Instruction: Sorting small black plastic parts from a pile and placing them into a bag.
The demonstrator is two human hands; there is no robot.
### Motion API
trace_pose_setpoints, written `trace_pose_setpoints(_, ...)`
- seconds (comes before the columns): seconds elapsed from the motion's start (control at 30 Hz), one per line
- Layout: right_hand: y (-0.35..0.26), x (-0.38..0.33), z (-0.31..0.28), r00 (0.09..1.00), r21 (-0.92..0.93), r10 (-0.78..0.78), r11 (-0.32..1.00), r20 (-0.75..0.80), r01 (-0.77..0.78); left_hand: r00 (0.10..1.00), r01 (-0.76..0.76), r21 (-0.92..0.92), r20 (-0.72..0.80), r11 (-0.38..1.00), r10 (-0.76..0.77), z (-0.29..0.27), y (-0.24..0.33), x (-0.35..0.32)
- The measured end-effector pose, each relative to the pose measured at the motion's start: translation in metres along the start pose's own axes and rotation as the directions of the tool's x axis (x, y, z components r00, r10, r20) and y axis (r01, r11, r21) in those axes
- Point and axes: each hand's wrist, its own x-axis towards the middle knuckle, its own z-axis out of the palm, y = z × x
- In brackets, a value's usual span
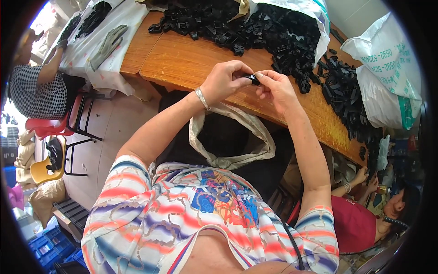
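A small black plastic part (252,79) is pinched between my two hands, just over the near edge of the wooden table (191,64). My left hand (223,82) grips it from the left with thumb and fingers. From the right, the thumb and forefinger of my right hand (277,90) close on the same part. Its exact kind is hard to make out behind my fingers. Beyond my hands lies a large heap of black plastic parts (292,41). Below my hands, an open woven sack (198,141) with a rolled rim sits at my lap, dark inside.
White sacks (388,68) stand at the right beside more black parts (342,91). A co-worker in red (353,223) works at the lower right; another in a checked top (39,91) sits at the left. A grey glove (108,45) lies on the left table's cloth. Blue crates (50,244) are at lower left.
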Motion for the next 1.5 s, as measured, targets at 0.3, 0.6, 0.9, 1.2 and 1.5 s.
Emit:
trace_pose_setpoints(0.3,0.015,0.009,0.025,0.575,-0.812,-0.776,0.146,0.26,0.565,0.962,0.261,-0.233,0.136,0.937,-0.235,-0.023,-0.011,0.009)
trace_pose_setpoints(0.6,0.031,0.026,0.041,0.71,-0.828,-0.69,0.31,0.142,0.467,0.989,-0.088,0.499,0.145,0.862,0.018,-0.043,-0.051,0.0)
trace_pose_setpoints(0.9,0.029,0.028,0.036,0.727,-0.88,-0.655,0.202,0.206,0.431,0.999,-0.02,0.533,0.046,0.846,-0.005,-0.032,-0.046,-0.004)
trace_pose_setpoints(1.2,0.033,0.026,0.035,0.738,-0.884,-0.648,0.216,0.188,0.415,0.987,0.007,0.563,0.129,0.826,-0.096,-0.03,-0.041,0.003)
trace_pose_setpoints(1.5,0.047,0.022,0.035,0.604,-0.881,-0.673,-0.158,0.427,0.447,0.998,0.027,0.582,0.034,0.813,-0.057,-0.021,-0.041,-0.006)
